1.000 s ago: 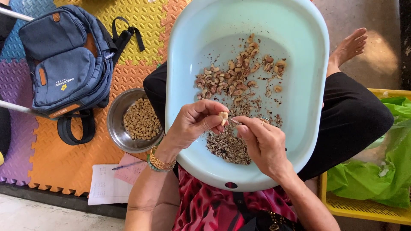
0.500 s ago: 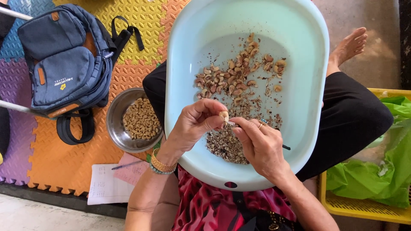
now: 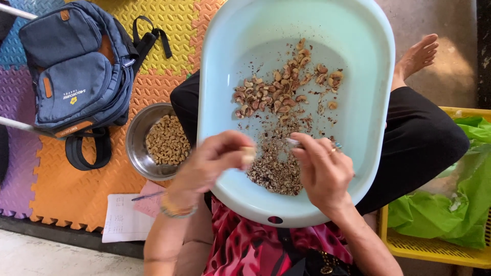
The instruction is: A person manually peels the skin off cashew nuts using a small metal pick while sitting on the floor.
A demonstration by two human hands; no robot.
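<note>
A pale blue oval basin (image 3: pixel 368 97) rests on my lap, holding unpeeled cashew nuts (image 3: pixel 279 92) at its far side and a heap of brown skins (image 3: pixel 273 171) near me. My left hand (image 3: pixel 212 161), blurred with motion, pinches a pale peeled cashew (image 3: pixel 249 153) at the basin's left rim. My right hand (image 3: pixel 322 171) hovers over the skins and grips a small knife (image 3: pixel 294 142) with its thin blade pointing left.
A steel bowl (image 3: pixel 134 138) of peeled cashews (image 3: pixel 166 140) stands on the foam mat at my left. A blue backpack (image 3: pixel 71 71) lies beyond it. Paper sheets (image 3: pixel 123 225) lie by my knee. A yellow crate with green plastic (image 3: pixel 440 209) is at right.
My hands have come apart. The left hand has swung left and down with the peeled nut toward the basin rim; the right hand shifted slightly right with the knife.
</note>
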